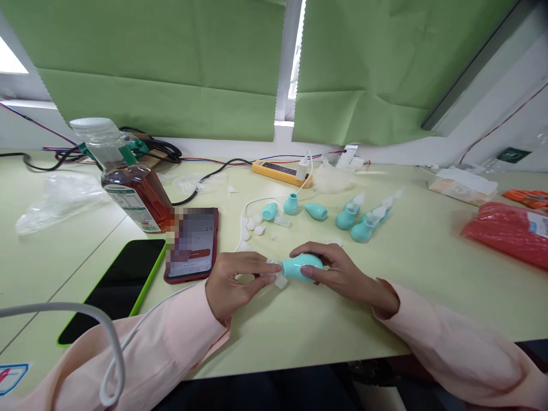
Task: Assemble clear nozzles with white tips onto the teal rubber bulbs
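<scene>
Carefully, the left hand (233, 282) pinches a small translucent plastic piece (281, 281) between its fingertips, in a narrow grip, at the neck of a teal squeeze bulb (302, 266). The right hand (347, 273) holds this bulb, with its fingers bent around the round body. The bulb lies sideways above the table, with its neck toward the left hand; whether the piece is already inside the neck, I cannot tell.

In my judgement, the piece could enter tilted if the two hands are not in line, or the glossy bulb could turn if the right fingers press unevenly. If the pinch slips, the piece could fall near the small white caps (260, 229) and mix with them. The thin white cable (241, 224) beside them could also be pulled by a sleeve.

As for containers, the clear bottle (135, 197) wears a white lid and has reddish-brown liquid in its body. The red plastic package (505, 228) hides its content. Inside the held bulb, nothing can be seen.
</scene>
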The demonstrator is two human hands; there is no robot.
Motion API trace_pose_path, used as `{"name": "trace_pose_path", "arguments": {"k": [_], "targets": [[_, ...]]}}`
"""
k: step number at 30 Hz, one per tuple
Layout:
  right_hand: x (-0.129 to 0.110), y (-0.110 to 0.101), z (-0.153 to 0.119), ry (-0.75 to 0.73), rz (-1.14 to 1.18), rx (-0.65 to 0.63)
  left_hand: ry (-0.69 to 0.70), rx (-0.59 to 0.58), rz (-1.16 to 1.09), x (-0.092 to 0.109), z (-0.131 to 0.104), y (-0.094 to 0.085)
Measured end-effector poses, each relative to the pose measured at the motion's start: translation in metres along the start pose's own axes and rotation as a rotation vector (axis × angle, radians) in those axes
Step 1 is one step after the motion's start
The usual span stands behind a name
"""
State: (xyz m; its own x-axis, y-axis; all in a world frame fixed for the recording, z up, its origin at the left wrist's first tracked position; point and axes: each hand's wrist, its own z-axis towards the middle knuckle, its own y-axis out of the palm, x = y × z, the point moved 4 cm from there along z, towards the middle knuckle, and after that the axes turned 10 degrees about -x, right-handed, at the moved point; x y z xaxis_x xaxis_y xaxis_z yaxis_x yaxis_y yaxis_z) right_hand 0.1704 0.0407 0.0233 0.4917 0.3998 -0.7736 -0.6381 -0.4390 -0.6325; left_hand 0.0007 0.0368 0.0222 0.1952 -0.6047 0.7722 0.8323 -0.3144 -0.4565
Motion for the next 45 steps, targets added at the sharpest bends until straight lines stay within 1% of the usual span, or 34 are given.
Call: {"name": "trace_pose_path", "arguments": {"k": [2, 3, 5, 7, 11, 14, 17, 19, 22, 23, 25, 28, 30, 32, 34, 38, 42, 45], "targets": [[-0.003, 0.000, 0.000, -0.035, -0.020, 0.027, 0.083, 0.051, 0.082, 0.004, -0.002, 0.000], [-0.005, 0.000, 0.000, -0.059, -0.033, 0.041, 0.099, 0.072, 0.107, 0.005, -0.003, 0.000], [-0.008, 0.003, -0.002, -0.108, -0.071, 0.070, 0.078, 0.093, 0.111, 0.006, -0.004, 0.000], [-0.010, 0.005, -0.004, -0.168, -0.131, 0.105, -0.020, 0.084, 0.021, 0.003, -0.003, 0.000], [-0.010, 0.009, -0.009, -0.310, -0.289, 0.197, -0.332, 0.045, -0.370, -0.010, -0.001, 0.002], [-0.009, 0.012, -0.011, -0.335, -0.386, 0.188, -0.500, -0.016, -0.600, -0.018, 0.000, 0.007], [-0.010, 0.013, -0.009, -0.265, -0.441, 0.181, -0.591, -0.064, -0.698, -0.023, 0.000, 0.011], [-0.011, 0.014, -0.008, -0.228, -0.455, 0.190, -0.630, -0.051, -0.720, -0.025, -0.001, 0.013], [-0.014, 0.015, -0.006, -0.268, -0.475, 0.200, -0.659, -0.007, -0.734, -0.024, -0.002, 0.013], [-0.014, 0.015, -0.006, -0.287, -0.490, 0.212, -0.663, -0.008, -0.738, -0.024, -0.002, 0.013], [-0.012, 0.015, -0.007, -0.310, -0.530, 0.227, -0.665, -0.043, -0.742, -0.022, -0.001, 0.014], [-0.010, 0.017, -0.008, -0.331, -0.600, 0.173, -0.640, -0.123, -0.729, -0.022, -0.002, 0.015], [-0.010, 0.018, -0.009, -0.337, -0.615, 0.129, -0.615, -0.129, -0.707, -0.023, -0.004, 0.016], [-0.011, 0.019, -0.009, -0.326, -0.591, 0.104, -0.577, -0.106, -0.665, -0.022, -0.005, 0.015], [-0.011, 0.020, -0.009, -0.305, -0.551, 0.095, -0.515, -0.087, -0.578, -0.019, -0.004, 0.014], [-0.011, 0.021, -0.008, -0.263, -0.436, 0.086, -0.330, -0.099, -0.368, -0.008, 0.000, 0.010], [-0.012, 0.019, -0.008, -0.200, -0.257, 0.128, -0.232, -0.101, -0.296, -0.003, 0.000, 0.008], [-0.012, 0.019, -0.007, -0.124, -0.136, 0.135, -0.169, -0.069, -0.272, -0.002, -0.001, 0.006]]}}
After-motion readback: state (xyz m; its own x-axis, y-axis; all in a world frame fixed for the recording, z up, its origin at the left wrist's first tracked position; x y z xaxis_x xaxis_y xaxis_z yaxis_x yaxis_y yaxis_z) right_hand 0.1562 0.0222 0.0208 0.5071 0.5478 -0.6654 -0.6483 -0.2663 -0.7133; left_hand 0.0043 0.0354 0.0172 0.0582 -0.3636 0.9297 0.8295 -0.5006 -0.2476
